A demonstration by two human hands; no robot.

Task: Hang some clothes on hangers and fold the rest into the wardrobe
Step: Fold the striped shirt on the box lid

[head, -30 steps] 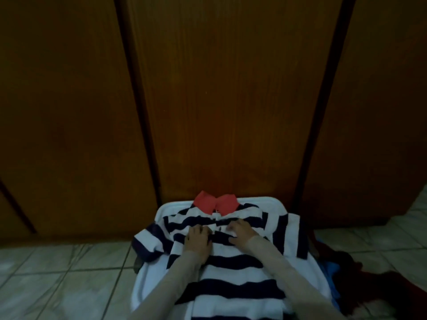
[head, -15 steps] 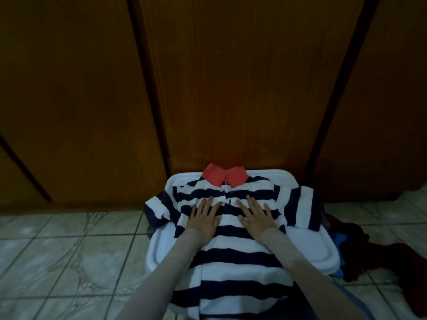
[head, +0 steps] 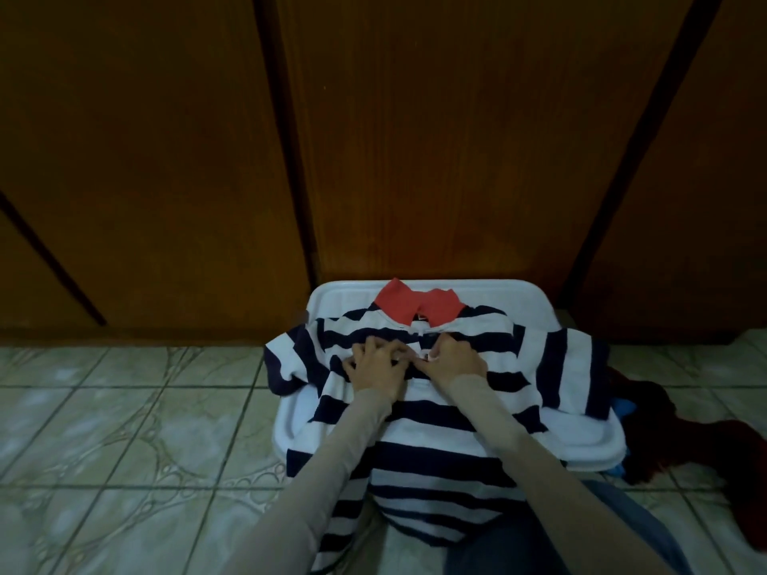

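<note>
A navy-and-white striped polo shirt (head: 440, 412) with a red collar (head: 417, 305) lies front up, spread over a white plastic tub lid (head: 527, 296). Its lower part hangs toward me over the lid's near edge. My left hand (head: 375, 367) and my right hand (head: 454, 361) sit side by side on the chest just below the collar. Both have curled fingers that pinch the shirt's front placket between them.
Closed brown wardrobe doors (head: 436, 139) stand right behind the lid. Pale green floor tiles (head: 124, 429) spread to the left. A heap of dark red and blue clothes (head: 647, 417) lies on the floor to the right of the lid.
Half a second ago both hands lay flat with straight fingers on the shirt's chest. Now their fingers have curled and drawn together onto the placket under the collar.
</note>
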